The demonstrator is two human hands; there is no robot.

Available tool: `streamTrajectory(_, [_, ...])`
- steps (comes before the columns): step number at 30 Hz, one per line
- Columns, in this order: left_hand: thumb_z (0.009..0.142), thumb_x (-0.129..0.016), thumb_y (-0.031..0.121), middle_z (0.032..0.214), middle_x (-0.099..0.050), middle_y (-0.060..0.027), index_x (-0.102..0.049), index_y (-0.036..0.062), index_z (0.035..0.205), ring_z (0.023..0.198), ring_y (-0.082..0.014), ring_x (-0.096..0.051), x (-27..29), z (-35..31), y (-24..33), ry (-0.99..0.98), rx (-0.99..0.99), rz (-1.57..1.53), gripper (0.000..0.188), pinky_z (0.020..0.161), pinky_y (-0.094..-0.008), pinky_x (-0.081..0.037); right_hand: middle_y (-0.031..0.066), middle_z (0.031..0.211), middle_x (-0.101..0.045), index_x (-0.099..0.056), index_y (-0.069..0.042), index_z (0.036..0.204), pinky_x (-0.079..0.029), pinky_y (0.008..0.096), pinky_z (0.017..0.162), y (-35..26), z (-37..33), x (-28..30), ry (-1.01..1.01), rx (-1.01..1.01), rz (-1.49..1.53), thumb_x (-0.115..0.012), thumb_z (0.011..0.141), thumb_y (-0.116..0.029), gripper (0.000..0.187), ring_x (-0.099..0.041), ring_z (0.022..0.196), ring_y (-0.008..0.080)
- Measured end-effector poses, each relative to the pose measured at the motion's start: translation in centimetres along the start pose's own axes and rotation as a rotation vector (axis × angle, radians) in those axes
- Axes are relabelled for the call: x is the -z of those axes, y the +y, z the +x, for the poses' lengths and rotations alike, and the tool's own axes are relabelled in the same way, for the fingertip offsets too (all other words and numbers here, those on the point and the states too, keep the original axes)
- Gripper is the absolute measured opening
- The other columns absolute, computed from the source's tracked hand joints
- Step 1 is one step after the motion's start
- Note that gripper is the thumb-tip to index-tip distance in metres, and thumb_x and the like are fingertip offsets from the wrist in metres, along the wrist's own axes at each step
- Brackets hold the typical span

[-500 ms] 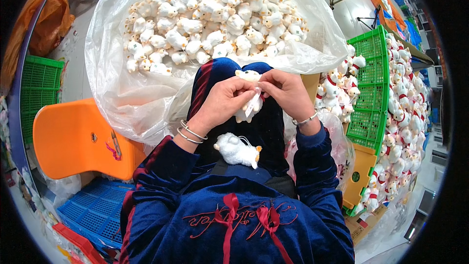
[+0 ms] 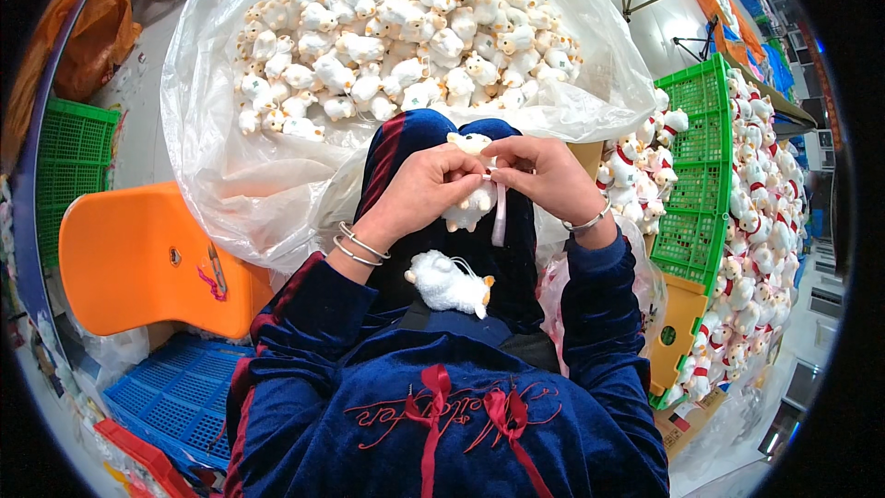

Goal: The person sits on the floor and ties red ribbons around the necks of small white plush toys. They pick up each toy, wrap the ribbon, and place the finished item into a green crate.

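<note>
A small white plush animal with tan feet and ears stands upright between my knees. At its neck, my left hand and my right hand meet with thumbs and fingertips pinched together. A pale pink ribbon passes between both sets of fingertips, and one end hangs down below my right hand. A small dark red spot shows at the pinch; what it is I cannot make out. On my lap lies a second white plush animal on its side, with a thin white loop of cord.
Ahead, a large clear plastic bag holds a heap of white plush animals. To the right, a green crate stands among plush animals with red neckbands. An orange chair at left carries small snips and pink ribbon.
The ribbon's end, earlier in front of the toy's belly, now hangs to the right of it. My right hand has shifted slightly right and down. The second toy has not moved.
</note>
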State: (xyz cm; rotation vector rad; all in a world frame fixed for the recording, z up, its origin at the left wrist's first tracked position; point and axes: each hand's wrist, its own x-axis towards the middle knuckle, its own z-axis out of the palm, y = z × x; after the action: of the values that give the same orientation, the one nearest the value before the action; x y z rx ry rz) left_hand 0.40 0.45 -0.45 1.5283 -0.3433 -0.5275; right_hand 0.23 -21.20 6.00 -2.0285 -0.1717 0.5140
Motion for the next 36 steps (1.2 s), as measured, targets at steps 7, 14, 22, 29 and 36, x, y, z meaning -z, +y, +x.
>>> streamTrajectory(7, [0.097, -0.071, 0.012, 0.091, -0.063, 0.0021, -0.075, 0.002, 0.105, 0.08, -0.0044, -0.056, 0.1, 0.0, 0.0, -0.005, 0.033, 0.014, 0.014, 0.07, -0.022, -0.047, 0.0028, 0.088, -0.07, -0.074, 0.0, 0.097, -0.052, 0.0247, 0.072, 1.0, 0.3, -0.2, 0.072, 0.099, -0.123, -0.075, 0.09, -0.006, 0.009, -0.063, 0.079, 0.0098])
streamTrajectory(14, [0.096, -0.072, 0.012, 0.085, -0.064, 0.0026, -0.074, 0.0016, 0.102, 0.082, -0.0048, -0.058, 0.0, 0.0, 0.4, -0.013, 0.021, 0.026, 0.013, 0.071, -0.0229, -0.048, 0.0154, 0.081, -0.068, -0.073, -0.002, 0.093, -0.053, 0.0362, 0.069, 0.5, 0.5, -0.8, 0.183, 0.169, -0.251, -0.073, 0.09, -0.015, 0.014, -0.068, 0.074, 0.0302])
streamTrajectory(22, [0.089, -0.074, 0.009, 0.079, -0.066, -0.0084, -0.072, -0.0007, 0.09, 0.069, -0.019, -0.061, -0.8, 0.5, 0.3, 0.096, -0.238, 0.397, 0.01, 0.066, -0.0318, -0.049, 0.018, 0.078, -0.068, -0.065, -0.004, 0.09, -0.052, 0.0485, 0.067, -1.3, 0.5, -2.3, 0.204, 0.083, -0.455, -0.062, 0.096, -0.02, 0.017, -0.067, 0.077, 0.0409])
streamTrajectory(29, [0.089, -0.074, 0.011, 0.075, -0.064, -0.0094, -0.073, -0.0008, 0.09, 0.067, -0.0191, -0.061, -1.6, 0.6, 0.4, 0.197, -0.133, 0.478, 0.012, 0.064, -0.0328, -0.049, 0.0196, 0.087, -0.068, -0.063, -0.004, 0.094, -0.053, 0.0476, 0.07, 0.0, 0.1, -3.9, 0.31, 0.155, -0.514, -0.062, 0.096, -0.016, 0.013, -0.067, 0.083, 0.0415])
streamTrajectory(36, [0.095, -0.07, 0.016, 0.079, -0.067, -0.0044, -0.073, -0.0017, 0.095, 0.072, -0.0098, -0.059, 0.6, 1.2, 1.0, -0.029, 0.035, 0.25, 0.018, 0.066, -0.0282, -0.05, 0.0062, 0.086, -0.07, -0.069, -0.001, 0.102, -0.052, 0.0275, 0.068, 3.1, 0.2, -3.4, 0.237, 0.152, 0.064, -0.071, 0.094, -0.007, 0.01, -0.065, 0.074, 0.0137])
